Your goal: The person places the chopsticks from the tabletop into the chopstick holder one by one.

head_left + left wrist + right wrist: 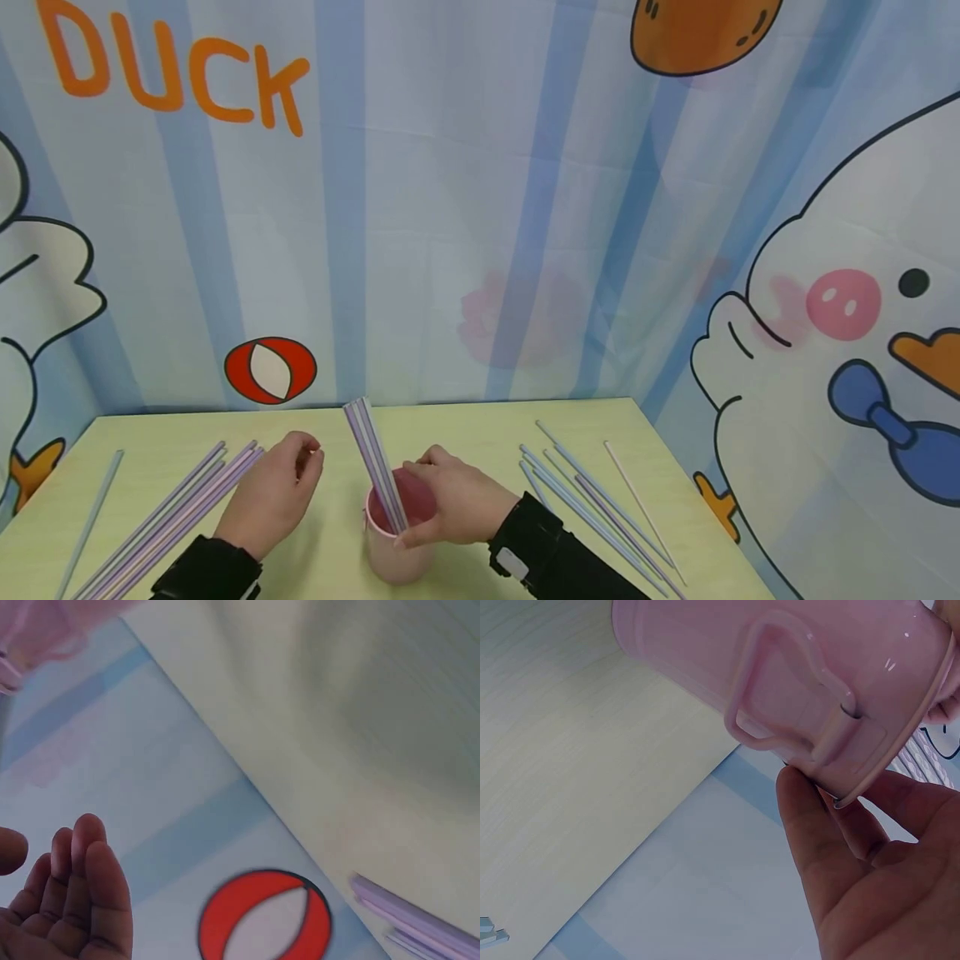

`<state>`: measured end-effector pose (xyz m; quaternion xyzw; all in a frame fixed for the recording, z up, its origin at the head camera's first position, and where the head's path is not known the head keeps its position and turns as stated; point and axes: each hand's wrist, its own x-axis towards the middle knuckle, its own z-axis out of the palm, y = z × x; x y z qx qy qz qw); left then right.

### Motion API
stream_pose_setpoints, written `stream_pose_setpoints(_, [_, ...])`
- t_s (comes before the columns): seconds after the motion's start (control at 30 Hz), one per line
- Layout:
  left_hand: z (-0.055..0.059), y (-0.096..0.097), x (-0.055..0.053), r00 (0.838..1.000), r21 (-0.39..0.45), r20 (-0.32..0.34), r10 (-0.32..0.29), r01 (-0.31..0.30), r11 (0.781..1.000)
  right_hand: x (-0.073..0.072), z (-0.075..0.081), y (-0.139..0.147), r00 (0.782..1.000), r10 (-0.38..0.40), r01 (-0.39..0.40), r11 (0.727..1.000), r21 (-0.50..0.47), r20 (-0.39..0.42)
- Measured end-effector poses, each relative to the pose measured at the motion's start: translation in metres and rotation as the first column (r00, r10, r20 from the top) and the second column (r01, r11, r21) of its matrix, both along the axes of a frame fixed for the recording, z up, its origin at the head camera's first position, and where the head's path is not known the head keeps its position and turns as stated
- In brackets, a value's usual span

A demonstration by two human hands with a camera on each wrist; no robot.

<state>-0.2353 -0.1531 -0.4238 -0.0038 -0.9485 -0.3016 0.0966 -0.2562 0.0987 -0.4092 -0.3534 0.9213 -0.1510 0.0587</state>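
My right hand [461,496] grips the rim of a small pink metal bucket [397,558], thumb at the near side and fingers over the far side. The right wrist view shows the bucket's folded wire handle [769,682] and my fingertips at its rim. A bundle of thin purple and pale sticks [375,467] stands in the bucket, leaning to the left. My left hand [273,492] hovers left of the bucket, fingers loosely bent and holding nothing. Beside it lies a pile of long purple and pink sticks [172,525]; its ends [412,919] show in the left wrist view.
Light blue, purple and pink sticks [600,508] lie spread on the right of the pale wooden table [465,421]. One pale blue stick [90,521] lies alone at the far left. A striped cartoon curtain [450,208] hangs behind the table's back edge.
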Motion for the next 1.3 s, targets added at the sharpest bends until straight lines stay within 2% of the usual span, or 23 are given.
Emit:
stream_pose_setpoints(0.13, [-0.015,-0.029,-0.007,1.000,-0.114,0.026,0.013,-0.010,0.993,-0.001,0.000,0.000,1.000,-0.010,0.010,1.000,-0.001,0.011])
stream_pose_setpoints(0.27, [-0.032,-0.058,-0.011,0.999,-0.220,0.037,0.005,0.003,0.975,-0.001,-0.001,0.000,1.000,-0.011,0.011,1.000,0.000,0.012])
stream_pose_setpoints(0.37, [-0.045,-0.078,-0.012,1.000,-0.314,0.006,-0.013,0.014,0.949,-0.001,-0.001,0.000,1.000,-0.013,0.013,1.000,0.002,0.010])
stream_pose_setpoints(0.5, [-0.057,-0.094,-0.010,1.000,-0.412,-0.008,0.012,-0.014,0.911,0.000,0.000,0.000,1.000,-0.018,0.018,1.000,-0.001,0.018])
stream_pose_setpoints(0.6, [-0.062,-0.099,-0.008,0.999,-0.443,0.012,0.044,-0.034,0.896,0.001,0.001,0.000,0.999,-0.024,0.024,1.000,-0.001,0.029])
stream_pose_setpoints(0.83, [-0.067,-0.101,-0.007,0.995,-0.490,0.078,0.065,-0.019,0.872,0.000,0.000,0.000,0.999,-0.029,0.029,1.000,0.000,0.033])
stream_pose_setpoints(0.97, [-0.069,-0.102,-0.007,0.992,-0.489,0.098,0.074,-0.017,0.872,-0.001,-0.001,0.000,0.999,-0.025,0.025,1.000,-0.001,0.028])
stream_pose_setpoints(1.3, [-0.071,-0.100,-0.005,0.996,-0.471,0.061,0.070,-0.033,0.881,0.001,0.001,-0.001,0.999,-0.037,0.037,0.999,0.007,0.035])
